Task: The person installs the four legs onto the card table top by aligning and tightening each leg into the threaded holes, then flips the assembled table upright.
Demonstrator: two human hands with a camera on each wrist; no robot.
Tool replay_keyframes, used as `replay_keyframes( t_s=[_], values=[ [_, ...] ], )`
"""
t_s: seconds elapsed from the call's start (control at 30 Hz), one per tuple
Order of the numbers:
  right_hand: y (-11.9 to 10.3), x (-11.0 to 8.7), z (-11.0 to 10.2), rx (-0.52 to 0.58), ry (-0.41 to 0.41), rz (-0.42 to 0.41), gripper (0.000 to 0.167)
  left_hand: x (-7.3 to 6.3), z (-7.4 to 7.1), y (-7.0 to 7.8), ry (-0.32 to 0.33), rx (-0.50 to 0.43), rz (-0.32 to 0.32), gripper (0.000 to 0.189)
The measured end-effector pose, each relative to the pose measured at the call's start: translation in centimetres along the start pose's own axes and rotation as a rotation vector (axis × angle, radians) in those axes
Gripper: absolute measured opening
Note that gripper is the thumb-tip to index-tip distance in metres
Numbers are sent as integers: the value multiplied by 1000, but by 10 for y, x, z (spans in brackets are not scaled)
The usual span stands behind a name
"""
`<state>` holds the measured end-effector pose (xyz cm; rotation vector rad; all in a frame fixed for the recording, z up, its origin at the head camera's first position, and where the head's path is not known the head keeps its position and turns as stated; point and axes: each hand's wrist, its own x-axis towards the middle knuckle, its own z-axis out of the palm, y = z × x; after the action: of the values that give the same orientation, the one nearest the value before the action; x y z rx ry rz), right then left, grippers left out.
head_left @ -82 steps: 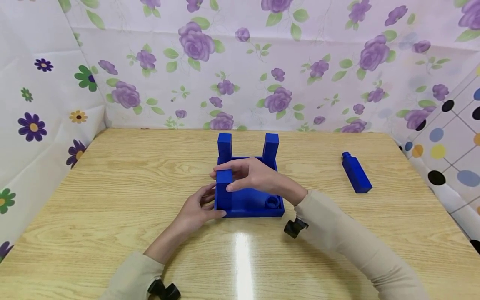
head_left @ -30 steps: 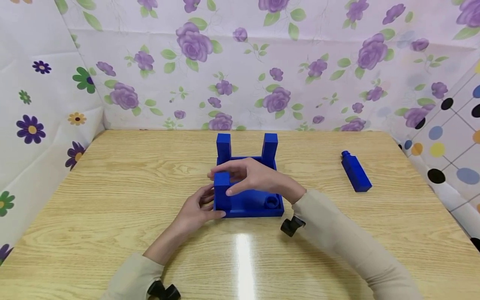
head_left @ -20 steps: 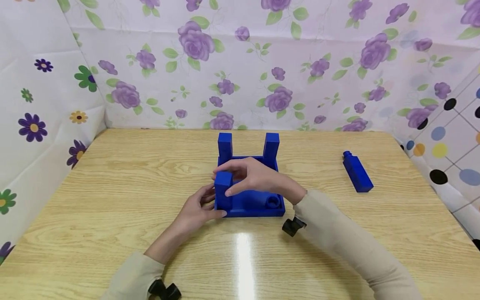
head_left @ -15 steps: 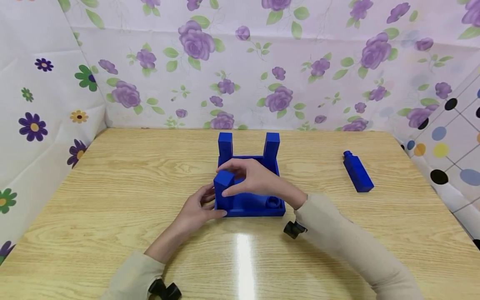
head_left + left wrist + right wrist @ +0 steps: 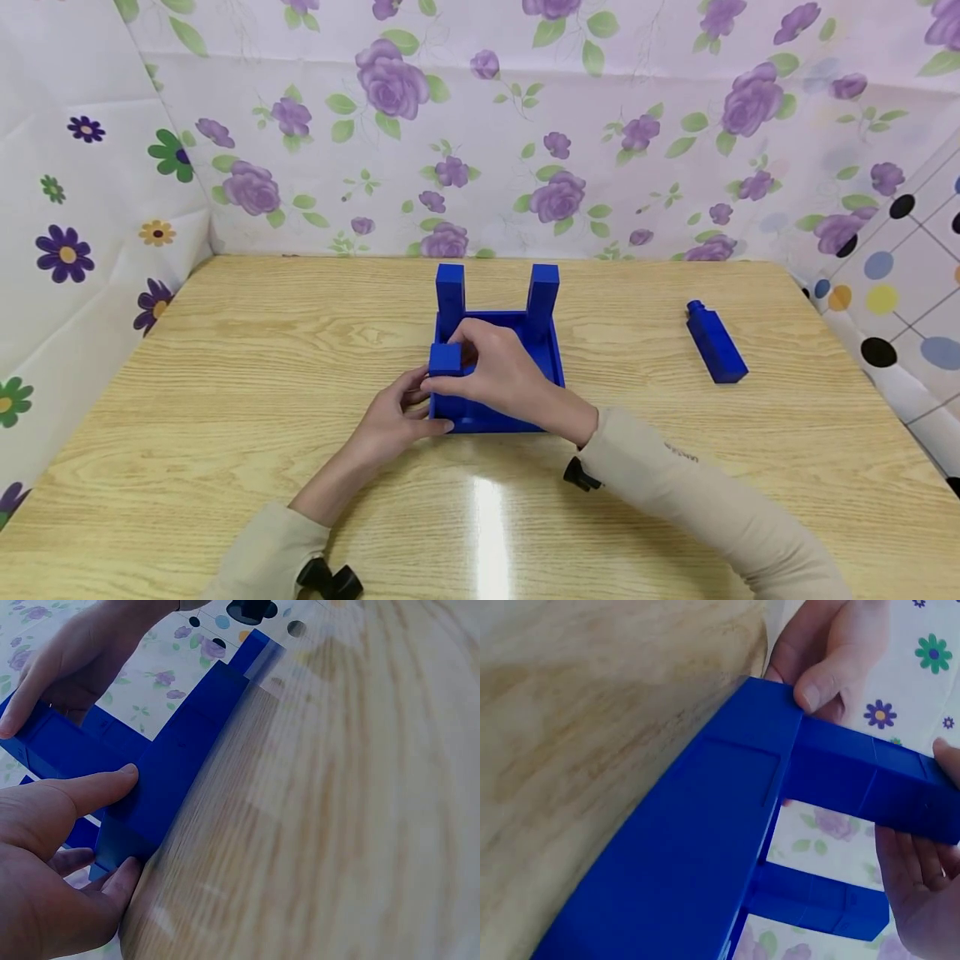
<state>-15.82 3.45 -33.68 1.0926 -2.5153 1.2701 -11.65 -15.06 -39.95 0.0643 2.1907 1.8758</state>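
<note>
A blue square tray-like base [image 5: 557,360], a toy table top turned upside down, lies on the wooden table. My left hand [image 5: 393,414] grips its near left corner, thumb on the near edge. In that corner stands a square blue leg [image 5: 446,358]. My right hand [image 5: 504,371] pinches this leg near its top, thumb on the near side and fingers behind. The right wrist view has the same leg [image 5: 870,776] upright against the base [image 5: 667,832]. The base's near right corner is hidden behind the right hand and wrist.
Two more legs stand at the far corners, a left one [image 5: 451,296] and a right one [image 5: 543,296]. A loose blue leg [image 5: 716,343] with a threaded end lies to the right on the wooden table [image 5: 300,317]. Patterned sheets hang behind and at both sides.
The near left leg has turned about its upright axis under my right hand. The right hand's thumb has swung left, and the hand now covers the round socket. My left hand has stayed put.
</note>
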Motion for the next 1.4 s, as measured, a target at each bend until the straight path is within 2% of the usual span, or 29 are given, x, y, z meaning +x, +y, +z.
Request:
replay_keyframes(
  t_s=[0.23, 0.37, 0.47, 0.67, 0.77, 0.83, 1.07, 1.4],
  values=[
    [-5, -3, 2, -13, 56, 20, 40, 0, 0, -1, 4, 3, -6, 83],
    [-3, -5, 0, 59, 26, 86, 48, 1, 0, -2, -5, 4, 1, 83],
    [0, -4, -7, 160, -71, 125, 53, 1, 1, -2, -5, 0, 3, 83],
    [12, 5, -26, 418, -313, 128, 54, 1, 1, -1, -5, -1, 14, 81],
    [18, 10, -32, 536, -394, 134, 54, 1, 1, -1, -15, -9, 19, 80],
    [21, 12, -34, 575, -432, 131, 54, 1, 0, -1, -21, -15, 22, 80],
    [25, 17, -34, 604, -505, 121, 55, 0, 0, -1, -24, -12, 23, 79],
    [24, 19, -34, 563, -499, 134, 53, 0, 0, -1, -20, -5, 16, 81]
  ],
)
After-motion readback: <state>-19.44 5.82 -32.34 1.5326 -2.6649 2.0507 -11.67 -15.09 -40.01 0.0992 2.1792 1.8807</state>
